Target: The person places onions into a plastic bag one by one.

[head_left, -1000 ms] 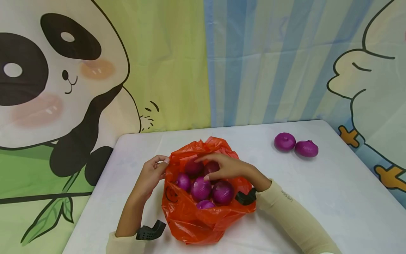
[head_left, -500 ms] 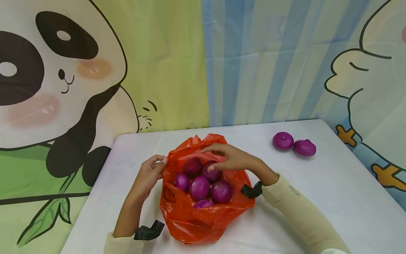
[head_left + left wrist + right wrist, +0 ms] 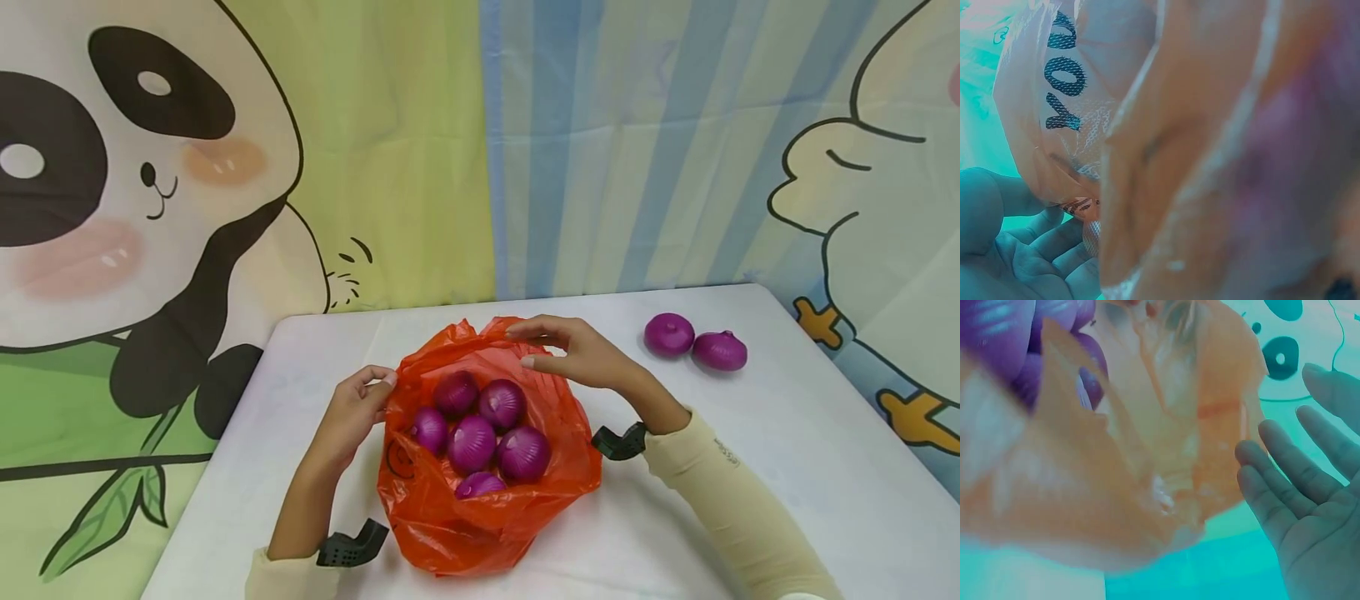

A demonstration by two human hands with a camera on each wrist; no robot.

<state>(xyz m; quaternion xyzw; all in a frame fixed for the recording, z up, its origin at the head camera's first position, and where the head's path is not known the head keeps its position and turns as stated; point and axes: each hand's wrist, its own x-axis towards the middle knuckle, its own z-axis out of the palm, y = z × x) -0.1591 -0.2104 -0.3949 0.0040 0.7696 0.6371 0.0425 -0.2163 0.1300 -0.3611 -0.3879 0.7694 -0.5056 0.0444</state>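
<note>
A red plastic bag (image 3: 480, 533) stands on the table with its mouth spread, and several purple onions (image 3: 472, 444) lie inside. At the bag's left rim my left hand (image 3: 356, 408) pinches the plastic between thumb and fingers; the left wrist view shows that thumb and the fingers (image 3: 1054, 244) at a bunched bit of the bag. My right hand (image 3: 581, 354) is over the bag's back right rim, holding nothing. In the right wrist view its fingers (image 3: 1297, 481) are spread and loosely bent beside the plastic.
Two more purple onions, a rounder one (image 3: 669, 335) and a pointed one (image 3: 720, 351), sit side by side at the back right of the white table (image 3: 750, 467). Behind the table hangs a cloth backdrop (image 3: 405, 167) with a cartoon panda. Each wrist wears a black camera mount (image 3: 352, 546).
My right hand has let go of an onion in the bag and moved up and right to the rim. My left hand keeps its place at the left rim.
</note>
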